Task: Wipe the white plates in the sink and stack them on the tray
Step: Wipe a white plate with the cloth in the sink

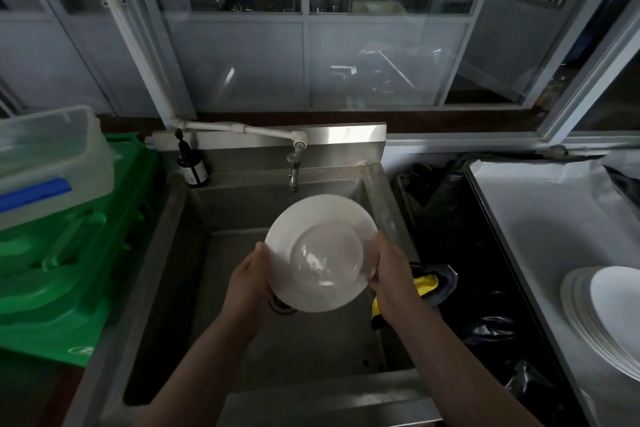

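Green plastic crates fill the nine o'clock side, with a clear lidded tub sitting on them. Next comes the steel sink, a dark pump bottle on its back ledge at eleven o'clock and the tap at twelve. Over the basin, dead centre, a white plate is held tilted, its glossy face toward the camera. The left hand grips the rim at nine o'clock, its fingers hidden behind the plate. The right hand clasps the rim at three o'clock, thumb edge on the front; a yellow and grey cloth shows just behind it, though whether those fingers hold it I cannot tell. I see no other plates in the basin. At four o'clock a stack of white plates rests on the silver tray. This looks like the wiping or checking step; next, the plate wants carrying right and lowering squarely onto that stack.
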`<move>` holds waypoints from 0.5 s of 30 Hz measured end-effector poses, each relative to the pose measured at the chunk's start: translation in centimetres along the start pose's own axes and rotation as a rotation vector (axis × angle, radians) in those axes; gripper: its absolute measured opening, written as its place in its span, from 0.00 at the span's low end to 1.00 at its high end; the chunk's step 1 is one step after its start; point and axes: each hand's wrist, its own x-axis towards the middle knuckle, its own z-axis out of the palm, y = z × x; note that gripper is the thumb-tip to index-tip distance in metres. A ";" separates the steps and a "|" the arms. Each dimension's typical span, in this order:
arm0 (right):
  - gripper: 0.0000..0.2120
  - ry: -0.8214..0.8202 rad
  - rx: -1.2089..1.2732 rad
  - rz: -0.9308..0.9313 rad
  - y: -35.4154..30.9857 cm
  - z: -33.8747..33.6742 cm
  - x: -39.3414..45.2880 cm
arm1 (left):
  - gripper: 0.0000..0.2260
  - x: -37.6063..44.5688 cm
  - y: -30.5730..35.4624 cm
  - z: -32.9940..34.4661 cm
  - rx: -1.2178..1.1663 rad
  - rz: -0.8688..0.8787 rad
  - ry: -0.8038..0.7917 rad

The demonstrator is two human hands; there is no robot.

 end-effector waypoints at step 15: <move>0.22 -0.012 0.165 -0.094 2.7 0.1 -1.8 | 0.20 -1.1 -0.1 -0.5 -0.262 -0.060 -0.253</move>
